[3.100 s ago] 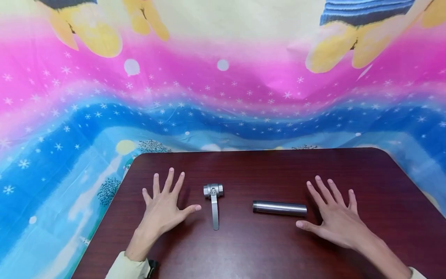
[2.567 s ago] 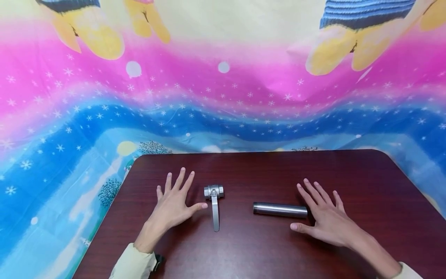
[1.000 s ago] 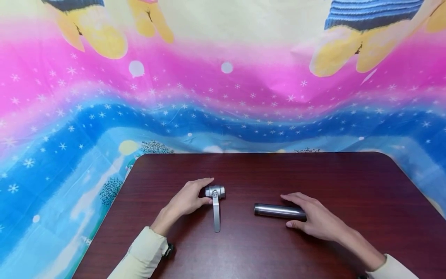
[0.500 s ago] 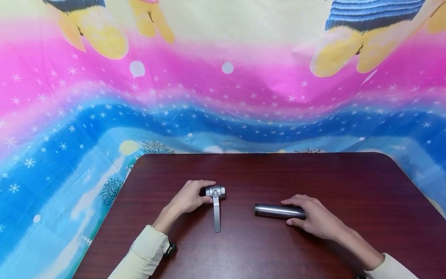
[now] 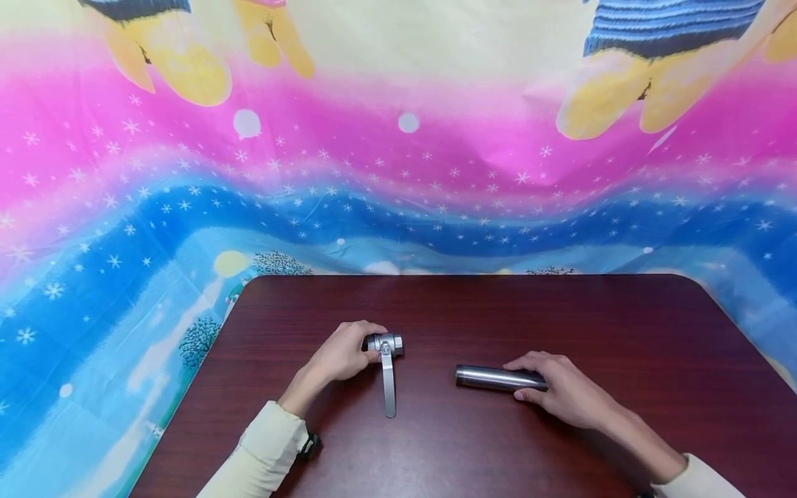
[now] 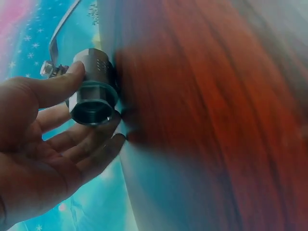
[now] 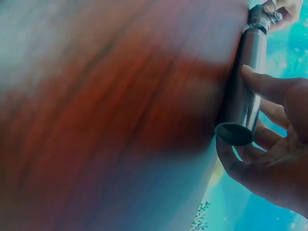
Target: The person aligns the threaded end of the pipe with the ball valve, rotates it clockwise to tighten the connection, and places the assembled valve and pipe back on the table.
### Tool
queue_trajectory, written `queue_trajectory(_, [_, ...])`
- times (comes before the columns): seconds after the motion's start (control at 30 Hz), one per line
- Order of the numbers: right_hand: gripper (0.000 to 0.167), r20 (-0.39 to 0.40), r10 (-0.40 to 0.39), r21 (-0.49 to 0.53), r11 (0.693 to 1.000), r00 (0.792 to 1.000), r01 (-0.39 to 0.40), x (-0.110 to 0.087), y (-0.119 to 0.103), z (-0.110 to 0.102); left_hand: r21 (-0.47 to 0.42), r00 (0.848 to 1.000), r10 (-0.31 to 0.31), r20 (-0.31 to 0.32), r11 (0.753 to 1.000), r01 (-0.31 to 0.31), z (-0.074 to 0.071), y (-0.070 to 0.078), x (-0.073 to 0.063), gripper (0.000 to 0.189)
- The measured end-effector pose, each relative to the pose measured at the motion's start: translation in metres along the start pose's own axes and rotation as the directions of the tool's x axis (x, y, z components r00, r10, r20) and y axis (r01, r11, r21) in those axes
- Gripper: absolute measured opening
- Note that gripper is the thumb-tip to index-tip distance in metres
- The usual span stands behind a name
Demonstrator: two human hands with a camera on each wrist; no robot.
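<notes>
A steel ball valve (image 5: 392, 344) lies on the left part of the table, its flat lever handle (image 5: 389, 387) pointing toward me. My left hand (image 5: 341, 351) grips the valve by its left end; the left wrist view has the thumb on the hexagonal body (image 6: 98, 67) and the fingers curled beneath its open bore. To the right lies a smooth grey metal pipe (image 5: 488, 377). My right hand (image 5: 568, 389) holds it by the right end. In the right wrist view the thumb presses one side of the pipe (image 7: 244, 103), and fingers curve around the other.
The dark reddish-brown table (image 5: 436, 443) has rounded back corners. Behind it hangs a colourful printed cloth (image 5: 398, 194) with snowflakes. A gap of bare tabletop separates the valve from the pipe.
Both hands came in from spread-fingered poses over the table. The left has closed on the valve's end, the right on the pipe's end. Valve and pipe lie about where they were.
</notes>
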State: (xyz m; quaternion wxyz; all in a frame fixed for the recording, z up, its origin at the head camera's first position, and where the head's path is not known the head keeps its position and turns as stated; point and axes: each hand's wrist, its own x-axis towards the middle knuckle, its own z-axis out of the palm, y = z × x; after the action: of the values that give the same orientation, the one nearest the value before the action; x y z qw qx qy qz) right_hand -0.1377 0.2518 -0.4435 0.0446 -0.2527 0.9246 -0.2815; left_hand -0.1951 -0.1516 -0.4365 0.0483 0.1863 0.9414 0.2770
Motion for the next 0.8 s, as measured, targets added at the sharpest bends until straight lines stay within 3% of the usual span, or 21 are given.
queue_trajectory(0.37, [0.039, 0.039, 0.053, 0.126, 0.990, 0.998, -0.057, -0.001, 0.000, -0.006, 0.003, 1.000, -0.029, 0.001, 1.000, 0.029, -0.004, 0.006, -0.009, 0.034])
queue_trajectory(0.8, [0.037, -0.053, 0.090, 0.281, 0.957, 0.994, -0.072, 0.002, 0.004, -0.010, -0.130, 0.996, -0.059, -0.059, 0.990, 0.051, -0.009, 0.012, -0.020, 0.035])
